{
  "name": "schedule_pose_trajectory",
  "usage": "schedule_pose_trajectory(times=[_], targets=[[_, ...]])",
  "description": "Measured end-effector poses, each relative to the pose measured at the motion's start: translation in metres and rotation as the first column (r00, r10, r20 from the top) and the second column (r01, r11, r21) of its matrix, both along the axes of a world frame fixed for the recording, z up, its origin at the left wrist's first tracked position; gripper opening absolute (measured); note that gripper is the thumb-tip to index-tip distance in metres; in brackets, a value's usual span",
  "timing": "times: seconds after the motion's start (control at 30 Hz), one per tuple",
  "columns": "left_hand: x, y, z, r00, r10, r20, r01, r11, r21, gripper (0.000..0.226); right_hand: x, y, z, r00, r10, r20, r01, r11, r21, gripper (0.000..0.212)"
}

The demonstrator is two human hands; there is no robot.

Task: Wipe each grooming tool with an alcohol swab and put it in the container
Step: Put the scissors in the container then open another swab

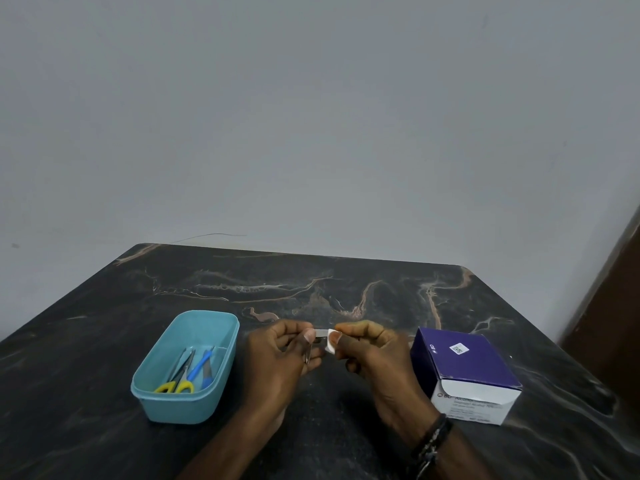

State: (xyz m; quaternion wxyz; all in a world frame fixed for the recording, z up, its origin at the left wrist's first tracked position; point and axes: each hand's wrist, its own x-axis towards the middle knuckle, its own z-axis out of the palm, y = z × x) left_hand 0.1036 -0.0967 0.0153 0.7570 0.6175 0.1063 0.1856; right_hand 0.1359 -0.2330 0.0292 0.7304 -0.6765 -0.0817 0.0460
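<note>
My left hand (287, 355) grips a small metal grooming tool (320, 333) above the middle of the dark table; most of the tool is hidden by my fingers. My right hand (363, 348) pinches a white alcohol swab (331, 341) against the tool's exposed metal end. To the left stands a teal plastic container (207, 323). Inside it lie yellow-handled scissors (175, 386), a blue-handled tool (200, 366) and a thin metal tool (180, 363).
A purple and white box of alcohol swabs (465, 372) stands to the right of my hands. The black marbled table (311, 289) backs onto a grey wall. A brown wooden edge (609, 306) rises at the far right.
</note>
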Motion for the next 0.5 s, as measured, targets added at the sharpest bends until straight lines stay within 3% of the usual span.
schedule_pose_trajectory(times=[0.2, 0.5], targets=[[0.0028, 0.0011, 0.0005, 0.999, 0.029, -0.028, -0.032, 0.991, -0.126, 0.009, -0.0038, 0.0023, -0.0001, 0.999, 0.045, 0.004, -0.045, 0.998, -0.041, 0.01], [0.0025, 0.0028, 0.0023, 0.998, 0.048, -0.036, -0.053, 0.985, -0.165, 0.008, -0.0075, 0.009, -0.0028, 0.994, 0.103, 0.047, -0.098, 0.991, -0.096, 0.008]])
